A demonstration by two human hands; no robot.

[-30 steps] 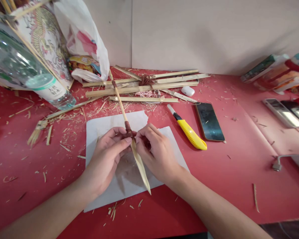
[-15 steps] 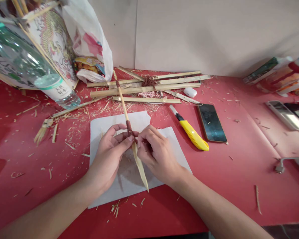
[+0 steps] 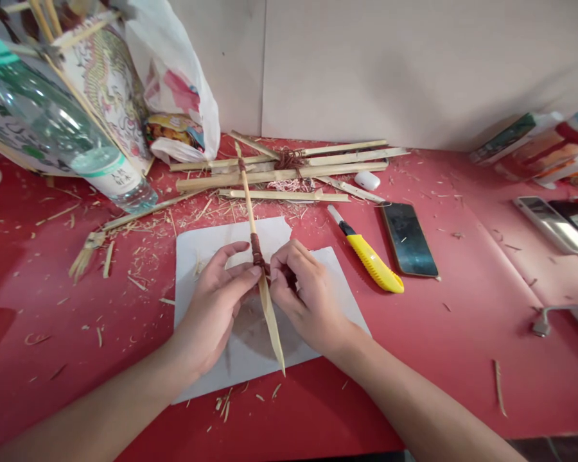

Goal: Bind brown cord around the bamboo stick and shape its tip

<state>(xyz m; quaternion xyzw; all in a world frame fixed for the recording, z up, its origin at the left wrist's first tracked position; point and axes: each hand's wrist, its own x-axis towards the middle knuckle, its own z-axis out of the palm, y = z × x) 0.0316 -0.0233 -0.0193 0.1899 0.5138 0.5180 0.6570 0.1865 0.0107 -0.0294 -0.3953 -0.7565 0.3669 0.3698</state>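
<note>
A slim pale bamboo stick (image 3: 271, 321), carved to a flat point at the near end, slants above a white sheet of paper (image 3: 197, 378). Brown cord (image 3: 256, 249) is wound tightly round its middle, and a smaller brown binding sits near the far tip. My left hand (image 3: 221, 292) pinches the stick between thumb and fingers just at the wrapping. Close beside it, my right hand (image 3: 301, 285) is closed with fingertips pressed together at the cord; what lies inside its curled fingers is mostly hidden, though brown cord runs into them.
Right of the paper lie a yellow utility knife (image 3: 373, 263) and a phone (image 3: 409, 239). Bamboo strips (image 3: 279, 174), a white earbud case (image 3: 367, 180) and shavings are spread behind. At left stands a water bottle (image 3: 110, 170) beside a plastic bag (image 3: 173, 70).
The far end of the stick has swung a little to the right, making it stand slightly steeper in view. Both hands keep their hold and have shifted only slightly.
</note>
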